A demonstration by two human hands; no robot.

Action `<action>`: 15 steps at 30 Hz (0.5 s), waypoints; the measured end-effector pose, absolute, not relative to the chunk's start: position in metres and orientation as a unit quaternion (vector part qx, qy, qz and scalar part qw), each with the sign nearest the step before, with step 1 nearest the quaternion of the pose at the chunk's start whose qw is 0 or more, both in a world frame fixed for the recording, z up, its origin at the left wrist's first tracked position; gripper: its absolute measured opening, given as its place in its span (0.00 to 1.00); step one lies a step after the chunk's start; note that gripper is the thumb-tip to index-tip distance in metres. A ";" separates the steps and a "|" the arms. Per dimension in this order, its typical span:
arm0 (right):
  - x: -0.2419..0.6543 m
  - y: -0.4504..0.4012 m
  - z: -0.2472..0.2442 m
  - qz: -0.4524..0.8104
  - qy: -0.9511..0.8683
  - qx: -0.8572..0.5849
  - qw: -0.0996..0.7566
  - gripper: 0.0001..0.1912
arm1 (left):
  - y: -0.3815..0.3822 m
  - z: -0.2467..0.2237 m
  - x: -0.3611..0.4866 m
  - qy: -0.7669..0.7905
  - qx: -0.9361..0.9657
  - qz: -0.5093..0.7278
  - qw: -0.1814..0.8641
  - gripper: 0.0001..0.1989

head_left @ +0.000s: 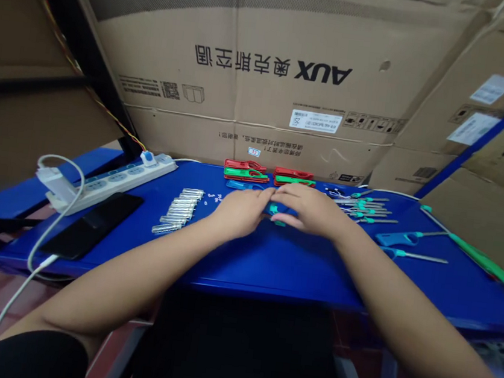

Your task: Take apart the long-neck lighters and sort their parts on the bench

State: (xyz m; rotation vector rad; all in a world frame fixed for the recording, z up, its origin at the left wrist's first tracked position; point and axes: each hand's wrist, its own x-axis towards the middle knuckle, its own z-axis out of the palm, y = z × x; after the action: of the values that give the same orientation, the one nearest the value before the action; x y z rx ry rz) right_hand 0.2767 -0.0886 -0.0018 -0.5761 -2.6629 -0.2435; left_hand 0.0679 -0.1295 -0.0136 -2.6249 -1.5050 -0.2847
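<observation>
My left hand (240,211) and my right hand (308,210) meet over the middle of the blue table (280,265), with their fingers curled around a small teal plastic part (273,209). Most of that part is hidden by my fingers. Left of my hands lies a group of clear tubes (178,211), with several tiny clear pieces (213,198) beside them. Red and green plastic pieces (245,171) are stacked in front of my fingertips. Several teal-handled metal tools (363,207) lie to the right of my right hand.
A white power strip (107,181) and a black phone (92,224) with a white cable (49,232) lie at the table's left. A blue-handled tool (403,236) rests at the right. Large cardboard boxes (254,86) stand along the back edge.
</observation>
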 end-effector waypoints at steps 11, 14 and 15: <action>0.277 -0.113 -0.022 -0.228 -0.929 -0.286 0.064 0.20 | -0.141 0.006 0.042 -0.483 -0.874 -0.018 -0.052 0.10; 0.287 -0.158 -0.022 -0.237 -0.933 -0.261 0.069 0.19 | -0.174 0.009 0.045 -0.458 -0.883 0.015 -0.104 0.10; 0.290 -0.171 -0.022 -0.230 -0.935 -0.259 0.076 0.20 | -0.185 0.011 0.046 -0.455 -0.883 0.029 -0.111 0.09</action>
State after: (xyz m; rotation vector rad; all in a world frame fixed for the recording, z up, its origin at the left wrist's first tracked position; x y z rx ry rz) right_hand 0.2898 -0.1711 -0.0220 -0.7756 -2.8040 -0.6895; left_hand 0.0457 -0.1846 0.0108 -2.9888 -1.5391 0.0987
